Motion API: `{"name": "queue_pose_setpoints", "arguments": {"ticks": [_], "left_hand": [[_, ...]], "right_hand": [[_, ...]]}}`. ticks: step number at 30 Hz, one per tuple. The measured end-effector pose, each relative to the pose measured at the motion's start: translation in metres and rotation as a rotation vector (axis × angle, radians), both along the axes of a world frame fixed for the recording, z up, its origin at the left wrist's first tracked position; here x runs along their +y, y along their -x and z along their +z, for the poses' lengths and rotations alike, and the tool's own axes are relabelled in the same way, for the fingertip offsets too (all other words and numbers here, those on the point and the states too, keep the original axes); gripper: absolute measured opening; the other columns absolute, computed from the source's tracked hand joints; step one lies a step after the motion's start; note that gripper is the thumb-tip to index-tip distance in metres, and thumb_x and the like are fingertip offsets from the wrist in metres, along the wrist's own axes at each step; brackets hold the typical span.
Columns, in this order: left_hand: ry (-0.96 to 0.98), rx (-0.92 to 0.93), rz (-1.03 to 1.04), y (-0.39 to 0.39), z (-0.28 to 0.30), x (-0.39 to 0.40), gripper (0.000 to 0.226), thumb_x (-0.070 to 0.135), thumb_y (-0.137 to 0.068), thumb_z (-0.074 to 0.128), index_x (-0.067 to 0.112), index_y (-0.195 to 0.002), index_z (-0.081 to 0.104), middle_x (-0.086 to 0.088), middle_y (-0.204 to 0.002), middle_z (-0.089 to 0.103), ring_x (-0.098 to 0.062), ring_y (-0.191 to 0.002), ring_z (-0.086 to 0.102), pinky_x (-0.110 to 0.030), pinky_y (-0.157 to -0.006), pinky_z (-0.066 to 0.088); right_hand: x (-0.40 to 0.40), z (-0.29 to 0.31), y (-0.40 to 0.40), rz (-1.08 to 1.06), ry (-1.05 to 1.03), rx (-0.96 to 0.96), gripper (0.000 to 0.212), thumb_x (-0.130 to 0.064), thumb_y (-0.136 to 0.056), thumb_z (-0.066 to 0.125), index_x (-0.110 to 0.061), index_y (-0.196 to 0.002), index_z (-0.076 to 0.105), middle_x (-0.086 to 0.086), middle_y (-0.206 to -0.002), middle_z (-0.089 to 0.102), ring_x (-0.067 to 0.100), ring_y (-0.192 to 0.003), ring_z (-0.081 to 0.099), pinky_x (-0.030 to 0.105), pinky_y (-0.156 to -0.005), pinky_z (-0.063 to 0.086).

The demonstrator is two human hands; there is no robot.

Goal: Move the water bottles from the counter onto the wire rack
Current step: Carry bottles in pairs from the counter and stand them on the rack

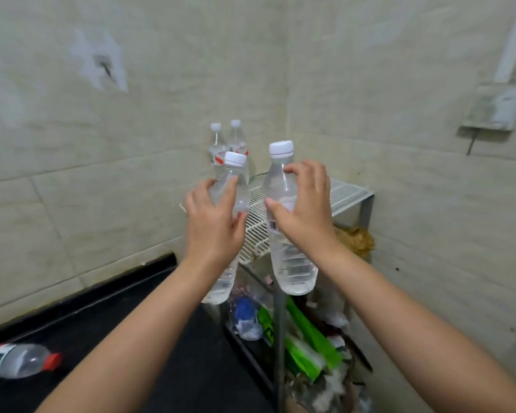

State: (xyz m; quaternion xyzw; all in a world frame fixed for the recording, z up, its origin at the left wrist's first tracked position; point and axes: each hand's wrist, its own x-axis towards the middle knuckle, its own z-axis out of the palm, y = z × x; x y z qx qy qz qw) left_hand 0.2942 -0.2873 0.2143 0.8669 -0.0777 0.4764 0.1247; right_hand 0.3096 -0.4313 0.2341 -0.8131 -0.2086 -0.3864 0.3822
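Your left hand (213, 222) grips a clear plastic white-capped water bottle (228, 231), fingers curled round its upper body. Your right hand (303, 210) grips a second clear white-capped bottle (289, 260) the same way. Both bottles hang in the air before the white wire rack (346, 193), where two more clear bottles (227, 146) stand at the back corner. A red-capped bottle (18, 360) lies on the black worktop (108, 317).
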Motion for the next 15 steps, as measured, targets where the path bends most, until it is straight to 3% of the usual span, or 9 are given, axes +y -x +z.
{"name": "queue_pose_setpoints", "arguments": {"ticks": [3,7,11,15], "left_hand": [[0.02,-0.062,0.013,-0.038,0.015,-0.023,0.051,0.022,-0.07,0.062,0.0,-0.116,0.058,-0.04,-0.104,0.057,-0.056,-0.084,0.057,-0.056,-0.069,0.051],[-0.007,-0.118,0.04,-0.096,0.024,-0.037,0.054,0.012,-0.062,0.069,-0.001,-0.113,0.06,-0.04,-0.102,0.057,-0.057,-0.081,0.056,-0.056,-0.067,0.051],[0.033,-0.115,0.068,-0.161,0.029,-0.043,0.057,0.002,-0.059,0.082,-0.004,-0.112,0.061,-0.043,-0.101,0.056,-0.06,-0.081,0.055,-0.06,-0.068,0.05],[0.004,-0.123,0.115,-0.219,0.033,-0.048,0.056,0.009,-0.064,0.072,0.003,-0.115,0.049,-0.043,-0.1,0.055,-0.059,-0.081,0.055,-0.063,-0.068,0.049]], "right_hand": [[-0.032,0.016,-0.037,-0.031,-0.015,-0.035,0.049,-0.011,-0.073,0.072,0.0,-0.115,0.05,0.02,-0.121,0.043,0.034,-0.112,0.041,0.012,-0.082,0.02],[-0.063,0.034,-0.09,-0.054,0.045,-0.054,0.049,-0.013,-0.077,0.069,-0.005,-0.121,0.047,0.015,-0.127,0.039,0.03,-0.118,0.037,0.029,-0.094,0.031],[-0.076,0.041,-0.152,-0.071,0.094,-0.125,0.047,-0.011,-0.074,0.071,0.0,-0.116,0.052,0.022,-0.122,0.044,0.038,-0.113,0.042,0.037,-0.088,0.04],[-0.08,0.039,-0.22,-0.043,0.116,-0.131,0.046,-0.011,-0.067,0.071,0.004,-0.107,0.055,0.03,-0.111,0.049,0.046,-0.102,0.048,0.042,-0.085,0.044]]}}
